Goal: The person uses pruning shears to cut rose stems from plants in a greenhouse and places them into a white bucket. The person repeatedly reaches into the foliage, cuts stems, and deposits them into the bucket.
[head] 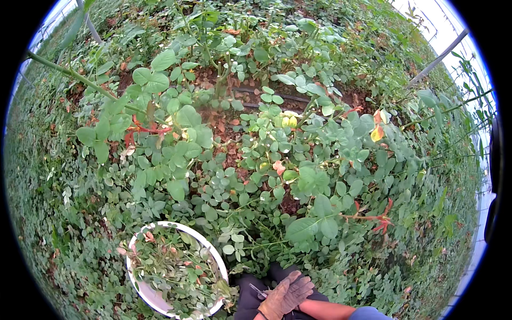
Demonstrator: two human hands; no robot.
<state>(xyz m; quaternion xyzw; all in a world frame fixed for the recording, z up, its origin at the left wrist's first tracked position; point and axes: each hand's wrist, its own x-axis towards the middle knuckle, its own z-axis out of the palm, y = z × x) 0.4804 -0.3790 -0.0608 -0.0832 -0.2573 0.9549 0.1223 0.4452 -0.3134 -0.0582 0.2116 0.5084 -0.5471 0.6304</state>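
Both my hands wear brown, stained work gloves and overlap at the bottom edge, above my dark-trousered knees (250, 294). My left hand (276, 300) lies across my right hand (300, 291), and the fingers are hard to tell apart. Out of the left side of the gloves pokes the slim metal tip of a hand tool (258, 291), perhaps snips; its handle and which hand holds it are hidden. To the left stands a white round bucket (218, 260) with cut leaves and stems (176, 268) inside. Leafy rose bushes (312, 176) spread before me.
Cut stem stubs (222, 76) rise from reddish soil littered with dry leaves (228, 154). Dark irrigation tubes (280, 96) run along the bed. A long green stem (88, 83) arches in from the left. Grey poles (438, 60) slant at the upper sides.
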